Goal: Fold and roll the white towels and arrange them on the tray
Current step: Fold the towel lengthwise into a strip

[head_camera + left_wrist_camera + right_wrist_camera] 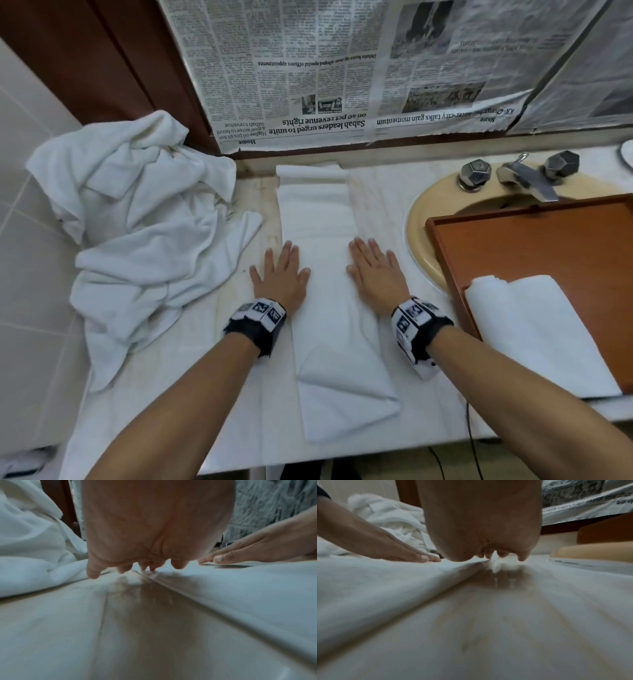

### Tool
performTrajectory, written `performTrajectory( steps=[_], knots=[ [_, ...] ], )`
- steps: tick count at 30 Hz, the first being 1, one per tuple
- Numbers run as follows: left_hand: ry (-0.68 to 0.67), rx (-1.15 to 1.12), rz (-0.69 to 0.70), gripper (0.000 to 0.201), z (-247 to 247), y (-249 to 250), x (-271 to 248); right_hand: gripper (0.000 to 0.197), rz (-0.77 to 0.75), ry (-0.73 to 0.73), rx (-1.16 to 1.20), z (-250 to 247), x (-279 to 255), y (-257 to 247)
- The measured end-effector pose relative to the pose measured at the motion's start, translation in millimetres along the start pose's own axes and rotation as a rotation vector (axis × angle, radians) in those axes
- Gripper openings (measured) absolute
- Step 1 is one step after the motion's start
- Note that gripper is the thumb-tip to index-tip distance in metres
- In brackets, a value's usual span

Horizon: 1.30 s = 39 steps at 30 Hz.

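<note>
A white towel (325,274) folded into a long narrow strip lies on the marble counter (383,219), running from the back wall to the front edge. My left hand (279,270) lies flat on its left edge with fingers straight and spread. My right hand (375,274) presses flat on its right edge the same way. The left wrist view shows the left hand (137,566) above the towel's edge (240,588); the right wrist view shows the right hand (496,555) at the strip's (376,585) other edge. A rolled white towel (534,325) lies on the wooden tray (531,240) at the right.
A heap of loose white towels (137,219) fills the counter's left side. The tray sits over a beige sink (428,212) with a metal tap (527,178). Newspaper (342,68) covers the wall behind. A black cable (469,428) hangs off the front edge.
</note>
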State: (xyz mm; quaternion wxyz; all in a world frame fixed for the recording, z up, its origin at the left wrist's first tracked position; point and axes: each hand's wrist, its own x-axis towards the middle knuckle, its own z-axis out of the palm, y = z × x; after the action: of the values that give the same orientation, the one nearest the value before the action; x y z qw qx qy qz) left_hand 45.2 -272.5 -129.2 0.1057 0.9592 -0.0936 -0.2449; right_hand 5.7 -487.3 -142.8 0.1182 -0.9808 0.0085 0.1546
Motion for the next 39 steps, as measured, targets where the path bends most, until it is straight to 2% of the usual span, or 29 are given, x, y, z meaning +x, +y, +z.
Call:
performTrajectory(
  steps=[3,5,8,12,14,18,21,23,25,29,33,36,39],
  knots=[
    [0.037,0.017,0.066,0.062,19,7,-41,0.064,-0.104,0.044,0.028,16,-52,-5],
    [0.030,0.043,0.096,0.062,40,9,-66,0.066,-0.157,0.017,0.022,30,-78,-6],
    [0.066,0.080,0.080,0.069,58,2,-73,0.059,-0.069,0.014,-0.020,34,-79,3],
    [0.090,0.040,-0.004,0.061,55,1,-69,0.056,0.082,-0.022,-0.006,19,-77,16],
    [0.121,-0.023,-0.014,0.060,53,6,-76,0.057,0.066,0.002,0.037,16,-90,13],
    [0.125,-0.123,0.127,0.062,63,15,-112,0.055,-0.068,0.051,0.169,31,-133,3],
    [0.095,-0.119,0.184,0.083,75,14,-132,0.038,-0.085,0.123,0.313,38,-160,4],
    [0.106,-0.147,0.190,0.081,80,13,-139,0.031,-0.093,0.103,0.421,39,-176,4],
    [0.121,-0.191,0.209,0.073,83,10,-145,0.032,-0.085,0.050,0.498,38,-190,3],
    [0.147,-0.228,0.258,0.079,88,4,-161,0.037,-0.024,-0.067,0.556,31,-209,-1],
    [0.096,-0.233,0.310,0.081,89,-3,-173,0.036,0.043,-0.176,0.639,30,-224,-1],
    [0.069,-0.257,0.348,0.072,84,-4,-178,0.027,0.089,-0.167,0.669,35,-234,-5],
    [0.034,-0.276,0.342,0.061,78,-4,-178,0.023,0.125,-0.099,0.669,42,-241,-14]
  ],
)
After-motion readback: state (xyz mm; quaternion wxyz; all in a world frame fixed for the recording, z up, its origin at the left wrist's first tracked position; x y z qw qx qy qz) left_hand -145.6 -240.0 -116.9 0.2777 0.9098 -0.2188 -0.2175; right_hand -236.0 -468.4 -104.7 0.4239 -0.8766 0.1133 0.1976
